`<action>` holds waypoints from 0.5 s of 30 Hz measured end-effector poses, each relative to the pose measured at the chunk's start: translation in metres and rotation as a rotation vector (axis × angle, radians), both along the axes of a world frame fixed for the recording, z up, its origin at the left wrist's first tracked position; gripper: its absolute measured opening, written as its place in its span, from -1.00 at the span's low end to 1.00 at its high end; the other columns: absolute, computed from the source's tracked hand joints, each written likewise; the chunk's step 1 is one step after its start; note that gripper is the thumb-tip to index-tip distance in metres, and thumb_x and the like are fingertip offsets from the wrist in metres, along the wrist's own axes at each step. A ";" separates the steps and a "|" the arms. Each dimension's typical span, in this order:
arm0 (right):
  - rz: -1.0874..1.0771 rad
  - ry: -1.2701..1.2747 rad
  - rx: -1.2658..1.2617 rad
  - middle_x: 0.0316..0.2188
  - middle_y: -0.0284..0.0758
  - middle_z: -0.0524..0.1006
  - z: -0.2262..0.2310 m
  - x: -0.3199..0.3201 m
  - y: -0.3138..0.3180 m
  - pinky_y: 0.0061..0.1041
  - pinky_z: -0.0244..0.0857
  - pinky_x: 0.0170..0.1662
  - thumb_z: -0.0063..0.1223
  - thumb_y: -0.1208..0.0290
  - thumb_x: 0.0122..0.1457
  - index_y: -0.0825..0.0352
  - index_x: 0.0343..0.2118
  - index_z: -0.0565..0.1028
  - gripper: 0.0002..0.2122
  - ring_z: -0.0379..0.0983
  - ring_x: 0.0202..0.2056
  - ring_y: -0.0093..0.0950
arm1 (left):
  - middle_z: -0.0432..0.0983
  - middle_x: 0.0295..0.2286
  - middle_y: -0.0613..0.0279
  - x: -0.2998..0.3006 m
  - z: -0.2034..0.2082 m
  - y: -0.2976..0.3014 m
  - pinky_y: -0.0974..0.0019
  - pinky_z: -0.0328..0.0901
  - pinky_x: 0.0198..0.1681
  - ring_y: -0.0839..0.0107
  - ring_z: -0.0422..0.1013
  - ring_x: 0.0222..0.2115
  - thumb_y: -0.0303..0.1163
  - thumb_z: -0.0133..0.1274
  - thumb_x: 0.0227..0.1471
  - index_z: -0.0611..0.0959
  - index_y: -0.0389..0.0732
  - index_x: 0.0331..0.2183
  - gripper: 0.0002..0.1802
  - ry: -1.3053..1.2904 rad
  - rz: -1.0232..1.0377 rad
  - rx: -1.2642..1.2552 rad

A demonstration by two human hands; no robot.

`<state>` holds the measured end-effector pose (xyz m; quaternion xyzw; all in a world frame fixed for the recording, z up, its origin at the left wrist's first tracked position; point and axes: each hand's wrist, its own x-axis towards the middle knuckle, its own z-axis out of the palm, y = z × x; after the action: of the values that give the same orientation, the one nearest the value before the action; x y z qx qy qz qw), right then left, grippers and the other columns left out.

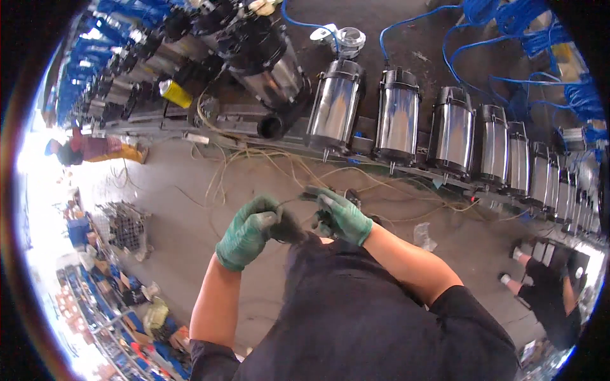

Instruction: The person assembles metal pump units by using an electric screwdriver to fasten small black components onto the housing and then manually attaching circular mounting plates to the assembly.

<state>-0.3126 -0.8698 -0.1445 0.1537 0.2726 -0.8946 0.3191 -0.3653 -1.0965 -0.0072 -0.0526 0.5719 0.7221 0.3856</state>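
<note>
My left hand (249,232), in a green glove with dark fingers, is curled closed in front of my body. My right hand (343,218), gloved the same way, is a little to its right with bent fingers pinched together. A thin dark strand (290,200) seems to run between the two hands; its kind is too small to tell. At the right fingertips a small dark piece (309,194) shows, partly hidden by the glove. Beyond the hands, shiny metal cylinders with black caps, like pump bodies (333,105), stand in a row along a bench edge, apart from both hands.
A larger metal pump (270,73) with a black outlet lies at the left of the row. Blue cables (502,19) coil behind. Pale hoses (273,152) trail over the floor. A yellow can (175,93) is far left. Other people (549,292) are at the right and far left.
</note>
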 end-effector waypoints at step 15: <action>-0.382 0.043 0.478 -0.29 -0.29 0.60 0.011 -0.004 -0.015 -0.52 0.38 -0.28 -0.09 0.12 0.38 0.40 -0.06 0.53 -0.61 0.54 -0.32 -0.52 | 0.60 -0.30 0.21 -0.127 -0.106 -0.011 0.27 0.46 -0.16 0.37 0.57 -0.29 -0.36 0.00 0.32 0.52 -0.23 -0.19 -0.86 0.153 -0.497 -0.137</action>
<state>-0.3163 -0.8847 -0.1331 0.2539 0.4481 -0.8520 0.0943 -0.4926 -1.1079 -0.1136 0.1178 0.6423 0.5668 0.5022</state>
